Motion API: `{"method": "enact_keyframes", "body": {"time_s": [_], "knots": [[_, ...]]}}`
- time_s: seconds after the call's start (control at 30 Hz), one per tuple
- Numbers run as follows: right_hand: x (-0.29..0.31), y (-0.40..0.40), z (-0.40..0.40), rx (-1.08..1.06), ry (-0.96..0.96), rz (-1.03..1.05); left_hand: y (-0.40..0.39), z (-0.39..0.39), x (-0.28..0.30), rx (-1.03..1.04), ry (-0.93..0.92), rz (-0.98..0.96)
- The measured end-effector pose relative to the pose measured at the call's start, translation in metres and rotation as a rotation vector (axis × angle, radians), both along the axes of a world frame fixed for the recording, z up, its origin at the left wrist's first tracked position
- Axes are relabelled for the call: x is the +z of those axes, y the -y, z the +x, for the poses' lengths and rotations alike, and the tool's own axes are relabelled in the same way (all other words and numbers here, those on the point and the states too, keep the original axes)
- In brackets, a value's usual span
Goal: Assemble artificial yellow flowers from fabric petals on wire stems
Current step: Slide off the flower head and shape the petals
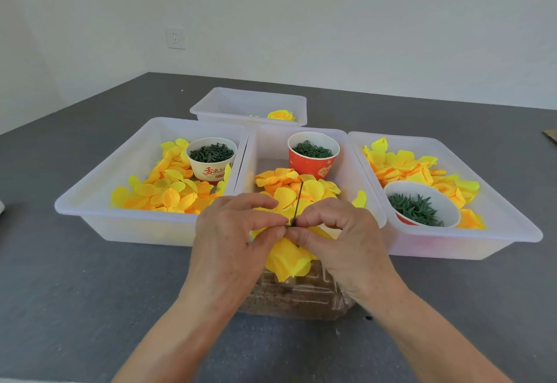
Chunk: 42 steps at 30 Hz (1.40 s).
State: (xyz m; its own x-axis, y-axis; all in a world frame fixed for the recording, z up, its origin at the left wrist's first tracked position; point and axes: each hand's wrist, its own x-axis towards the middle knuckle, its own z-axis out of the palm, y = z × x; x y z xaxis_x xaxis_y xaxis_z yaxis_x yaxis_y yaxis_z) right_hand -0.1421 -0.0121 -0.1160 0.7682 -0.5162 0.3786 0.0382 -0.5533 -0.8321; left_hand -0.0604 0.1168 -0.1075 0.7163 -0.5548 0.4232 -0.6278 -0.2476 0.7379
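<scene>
While both hands meet at the worktop's near edge, the left hand (pixel 232 232) and right hand (pixel 337 232) pinch the wire stem (pixel 298 202). Yellow petals (pixel 287 259) hang below, likely being seated.

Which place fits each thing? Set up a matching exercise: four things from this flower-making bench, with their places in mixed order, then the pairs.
Things:
1. red cup
2. cream cup
3. finished yellow flower
4. wire stem

Places:
A. far tray
B. pinched between both hands
C. middle tray
D. left tray

Pairs: 1-C, 2-D, 3-A, 4-B
</scene>
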Motion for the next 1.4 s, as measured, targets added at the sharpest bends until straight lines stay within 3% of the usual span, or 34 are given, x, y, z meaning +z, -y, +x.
{"method": "enact_keyframes", "body": {"time_s": [0.17, 0.47, 0.8, 1.0, 1.4], "knots": [[-0.003, 0.005, 0.001, 0.029, -0.006, 0.067, 0.003, 0.005, -0.002, -0.033, -0.097, -0.011], [-0.012, 0.005, 0.006, -0.003, 0.049, -0.010, 0.010, 0.009, -0.017, -0.027, 0.213, 0.005], [-0.012, -0.015, 0.006, -0.232, 0.075, -0.122, 0.006, 0.009, -0.010, -0.036, -0.004, -0.029], [-0.021, -0.021, 0.011, -0.319, 0.190, -0.183, 0.006, 0.010, -0.013, -0.067, -0.093, -0.022], [-0.038, -0.020, 0.021, -0.278, 0.358, -0.139, 0.007, 0.005, -0.016, -0.004, -0.012, -0.094]]}}
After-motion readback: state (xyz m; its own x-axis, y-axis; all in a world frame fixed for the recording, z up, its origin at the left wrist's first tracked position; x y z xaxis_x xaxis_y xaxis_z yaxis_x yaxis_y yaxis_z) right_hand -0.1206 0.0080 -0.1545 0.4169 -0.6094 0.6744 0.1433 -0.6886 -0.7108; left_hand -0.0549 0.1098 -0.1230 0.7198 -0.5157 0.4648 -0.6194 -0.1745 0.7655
